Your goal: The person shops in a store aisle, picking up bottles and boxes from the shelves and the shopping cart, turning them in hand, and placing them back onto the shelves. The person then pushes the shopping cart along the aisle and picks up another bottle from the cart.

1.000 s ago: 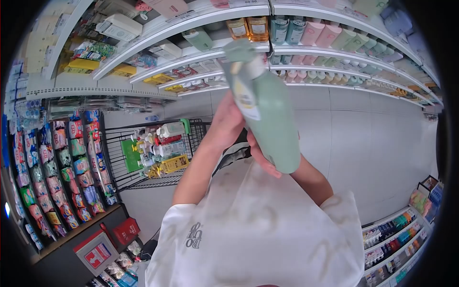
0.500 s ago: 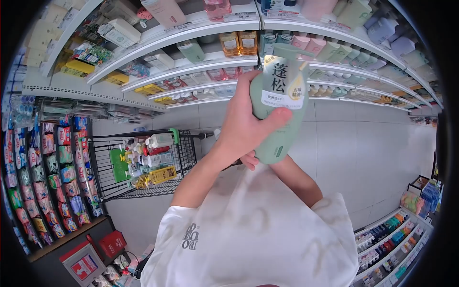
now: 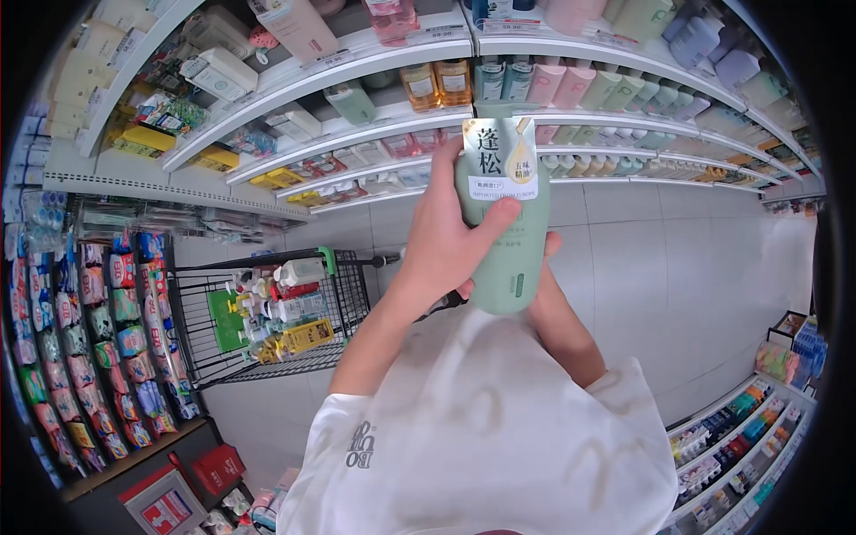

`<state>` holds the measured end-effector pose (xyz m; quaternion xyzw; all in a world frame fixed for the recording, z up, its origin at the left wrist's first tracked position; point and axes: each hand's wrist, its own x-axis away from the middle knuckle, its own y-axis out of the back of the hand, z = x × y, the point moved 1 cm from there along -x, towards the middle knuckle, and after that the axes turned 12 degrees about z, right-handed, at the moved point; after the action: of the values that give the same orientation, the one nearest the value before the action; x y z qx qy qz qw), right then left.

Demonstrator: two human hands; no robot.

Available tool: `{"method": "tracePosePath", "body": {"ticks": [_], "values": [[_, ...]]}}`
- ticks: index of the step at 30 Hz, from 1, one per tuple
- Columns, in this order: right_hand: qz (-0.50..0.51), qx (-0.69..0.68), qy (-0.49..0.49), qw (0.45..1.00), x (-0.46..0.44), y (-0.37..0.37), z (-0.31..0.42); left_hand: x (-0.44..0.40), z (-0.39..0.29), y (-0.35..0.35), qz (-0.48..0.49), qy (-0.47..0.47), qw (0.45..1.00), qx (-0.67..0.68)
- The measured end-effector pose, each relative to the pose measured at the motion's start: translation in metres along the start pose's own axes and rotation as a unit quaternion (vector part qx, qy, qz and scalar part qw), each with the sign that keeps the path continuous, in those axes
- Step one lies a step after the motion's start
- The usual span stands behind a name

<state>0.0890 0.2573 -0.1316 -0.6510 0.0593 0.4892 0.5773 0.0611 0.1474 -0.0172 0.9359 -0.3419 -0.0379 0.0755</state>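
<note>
A pale green shampoo bottle (image 3: 513, 259) stands out in front of my chest, its label facing me. A white and gold tag with large dark characters (image 3: 499, 160) covers its upper part. My left hand (image 3: 455, 223) wraps around the bottle's left side, thumb across the front. My right hand (image 3: 553, 242) is mostly hidden behind the bottle; a fingertip shows at its right edge, and the hand appears to grip it from behind and below.
Shelves of bottles (image 3: 615, 94) curve across the far side. A black wire shopping cart (image 3: 267, 370) holding several bottles is at left, beside racks of packaged goods (image 3: 125, 339). More low shelves (image 3: 731, 446) are at lower right. Grey tiled floor (image 3: 624, 267) lies between.
The shampoo bottle has shifted slightly left and turned more upright, its label now squarer to me. More of my right fingertip shows at its right edge. My left hand keeps its grip.
</note>
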Motion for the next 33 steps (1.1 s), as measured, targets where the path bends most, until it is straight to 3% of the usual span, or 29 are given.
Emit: {"method": "tracePosePath", "body": {"ticks": [2, 9, 13, 15, 18, 22, 24, 25, 27, 33], "values": [[-0.007, 0.012, 0.005, 1.000, 0.004, -0.006, -0.005, 0.001, -0.004, -0.001, -0.005, -0.078, 0.996, -0.032], [-0.028, 0.042, 0.015, 0.999, 0.005, -0.007, -0.015, -0.020, -0.011, 0.013, -0.038, -0.172, 0.978, -0.116], [-0.036, 0.058, 0.025, 0.997, 0.016, -0.017, -0.030, -0.042, -0.008, 0.045, -0.101, -0.180, 0.975, -0.082], [-0.034, 0.130, 0.009, 0.991, 0.020, -0.015, -0.031, -0.044, -0.010, 0.057, -0.191, -0.243, 0.951, -0.017], [0.009, 0.120, 0.019, 0.993, 0.018, -0.014, -0.032, -0.038, -0.005, 0.075, -0.218, -0.255, 0.938, -0.085], [0.011, 0.117, 0.014, 0.993, 0.014, -0.013, -0.029, -0.026, -0.010, 0.074, -0.204, -0.204, 0.957, -0.039], [0.006, 0.125, 0.014, 0.992, 0.013, -0.011, -0.029, -0.025, -0.012, 0.065, -0.111, -0.214, 0.969, 0.046], [0.006, 0.124, 0.014, 0.992, 0.012, -0.011, -0.030, -0.024, -0.015, 0.060, -0.113, -0.213, 0.969, 0.046], [-0.043, 0.097, 0.022, 0.994, 0.012, -0.013, -0.033, -0.023, -0.022, 0.046, -0.094, -0.148, 0.983, 0.057], [-0.077, 0.101, 0.024, 0.992, 0.012, -0.010, -0.035, -0.018, -0.027, 0.043, -0.009, -0.091, 0.994, -0.052]]}}
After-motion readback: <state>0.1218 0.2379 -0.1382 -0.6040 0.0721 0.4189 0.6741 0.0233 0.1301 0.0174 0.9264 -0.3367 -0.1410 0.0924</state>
